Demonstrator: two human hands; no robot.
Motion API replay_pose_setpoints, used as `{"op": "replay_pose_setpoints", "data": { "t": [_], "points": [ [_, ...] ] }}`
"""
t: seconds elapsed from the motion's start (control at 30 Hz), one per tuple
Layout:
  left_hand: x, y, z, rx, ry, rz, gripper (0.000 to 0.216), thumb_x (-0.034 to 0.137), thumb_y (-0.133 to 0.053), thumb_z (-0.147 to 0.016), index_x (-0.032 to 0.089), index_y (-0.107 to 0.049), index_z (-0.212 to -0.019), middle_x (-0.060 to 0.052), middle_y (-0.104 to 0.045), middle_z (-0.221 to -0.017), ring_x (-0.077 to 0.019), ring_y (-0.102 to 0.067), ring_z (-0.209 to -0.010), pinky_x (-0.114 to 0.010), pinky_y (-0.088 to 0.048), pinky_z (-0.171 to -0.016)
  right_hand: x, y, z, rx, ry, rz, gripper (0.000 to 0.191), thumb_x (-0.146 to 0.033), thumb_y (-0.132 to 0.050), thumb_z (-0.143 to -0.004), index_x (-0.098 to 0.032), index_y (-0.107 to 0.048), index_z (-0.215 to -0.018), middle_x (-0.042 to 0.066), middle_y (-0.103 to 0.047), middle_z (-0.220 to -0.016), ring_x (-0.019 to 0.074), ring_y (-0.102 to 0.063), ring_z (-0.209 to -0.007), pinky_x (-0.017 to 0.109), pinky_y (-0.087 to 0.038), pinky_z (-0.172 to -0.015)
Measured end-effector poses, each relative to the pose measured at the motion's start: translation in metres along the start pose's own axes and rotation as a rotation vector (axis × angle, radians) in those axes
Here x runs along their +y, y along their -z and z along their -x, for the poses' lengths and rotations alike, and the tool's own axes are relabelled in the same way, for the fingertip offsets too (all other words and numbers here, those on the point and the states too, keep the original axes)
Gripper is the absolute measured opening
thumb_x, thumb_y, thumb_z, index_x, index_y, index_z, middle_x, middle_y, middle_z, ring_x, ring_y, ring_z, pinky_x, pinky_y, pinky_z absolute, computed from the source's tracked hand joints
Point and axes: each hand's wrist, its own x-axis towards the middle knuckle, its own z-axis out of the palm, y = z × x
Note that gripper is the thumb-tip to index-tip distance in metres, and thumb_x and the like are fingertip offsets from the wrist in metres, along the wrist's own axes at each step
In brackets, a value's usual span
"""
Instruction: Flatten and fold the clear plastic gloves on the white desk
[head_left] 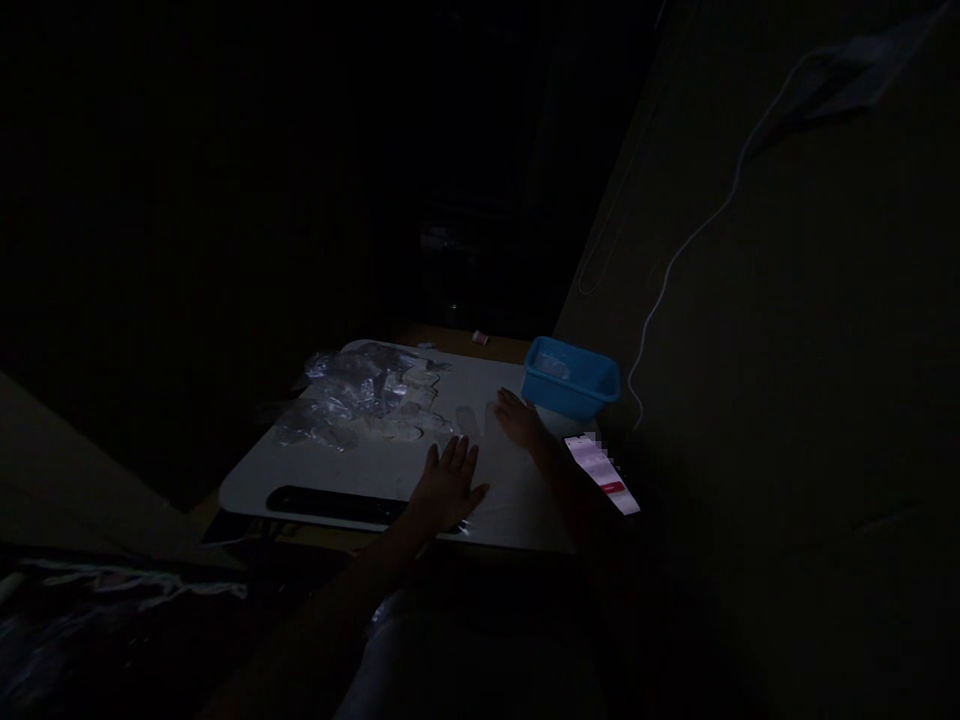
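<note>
The room is very dark. My left hand [444, 488] is over the near part of a white table [517, 500], its fingers stretched out and apart, with nothing in it. Farther right, my right hand [519, 420] is low over the table beside a blue plastic basket [574, 395]; its fingers seem extended and hold nothing that I can see. A faint see-through piece [470, 420] lies left of its fingertips. Several pale, roundish things [409, 415], too dim to name, lie beyond my left hand, next to crumpled clear plastic [352, 385].
A phone with a lit screen [606, 478] lies at the table's right edge. Along the near edge runs a dark slot [330, 502]. A small pinkish-white item [481, 338] sits behind the table. A white cable [664, 285] hangs down the right wall.
</note>
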Motion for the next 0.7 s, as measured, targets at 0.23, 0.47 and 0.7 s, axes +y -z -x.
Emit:
{"op": "replay_pose_setpoints", "data": {
  "t": [0.23,0.47,0.7],
  "points": [
    [0.000,-0.001,0.000,-0.008,-0.002,0.017,0.063,0.051,-0.025,-0.085,0.011,-0.031,-0.133,-0.018,-0.027,-0.140,-0.0322,-0.021,-0.129,-0.054,-0.019,-0.099,-0.018,0.004,0.036,0.000,0.217,-0.060,0.045,-0.031,-0.024,-0.091,-0.017,-0.031,-0.133,0.007,-0.028,-0.141,0.0156,-0.024,-0.130,0.040,-0.017,-0.105],
    [0.001,0.001,-0.001,-0.033,-0.010,0.016,0.064,0.052,-0.024,-0.085,0.009,-0.035,-0.130,-0.019,-0.033,-0.137,-0.0323,-0.021,-0.129,-0.054,-0.019,-0.099,-0.044,0.004,0.027,-0.064,0.358,-0.051,0.043,-0.032,-0.022,-0.092,-0.018,-0.034,-0.131,0.005,-0.030,-0.140,0.0150,-0.025,-0.129,0.043,-0.016,-0.105],
    [0.000,-0.001,0.000,-0.020,0.000,0.008,0.063,0.052,-0.023,-0.085,0.013,-0.032,-0.133,-0.016,-0.027,-0.140,-0.0315,-0.021,-0.130,-0.053,-0.019,-0.100,-0.034,0.005,-0.001,-0.002,0.168,-0.119,0.039,-0.029,-0.030,-0.090,-0.018,-0.041,-0.127,0.008,-0.036,-0.137,0.0189,-0.030,-0.127,0.048,-0.018,-0.103]
  ]
}}
